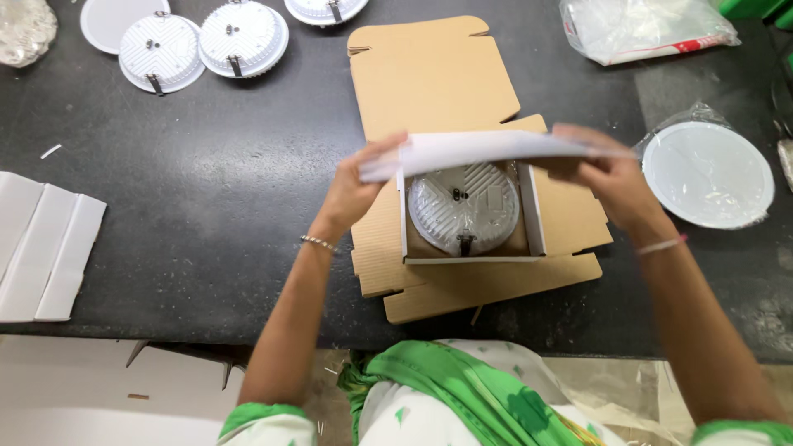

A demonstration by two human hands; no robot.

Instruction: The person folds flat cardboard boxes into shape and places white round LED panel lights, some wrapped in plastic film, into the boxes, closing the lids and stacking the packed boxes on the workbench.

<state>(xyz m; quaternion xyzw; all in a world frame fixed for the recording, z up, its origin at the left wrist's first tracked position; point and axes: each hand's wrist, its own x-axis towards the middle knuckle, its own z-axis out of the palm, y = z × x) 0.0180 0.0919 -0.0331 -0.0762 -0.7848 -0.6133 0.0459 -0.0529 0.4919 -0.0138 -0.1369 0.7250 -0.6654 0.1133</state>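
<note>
Both hands hold a white flat card sheet (487, 150) level above an unfolded brown cardboard box (438, 83). My left hand (357, 183) pinches the sheet's left end, and my right hand (607, 177) grips its right end. Under the sheet, a round white lamp (464, 208) wrapped in clear plastic lies back side up inside a white card frame (535, 211) in the middle of the box.
Several round white lamps (162, 51) lie at the back left of the dark table (206, 190). A bagged round lamp (709, 173) sits at the right. Folded white card inserts (41, 248) lie at the left edge, and a clear plastic bag (644, 25) at the back right.
</note>
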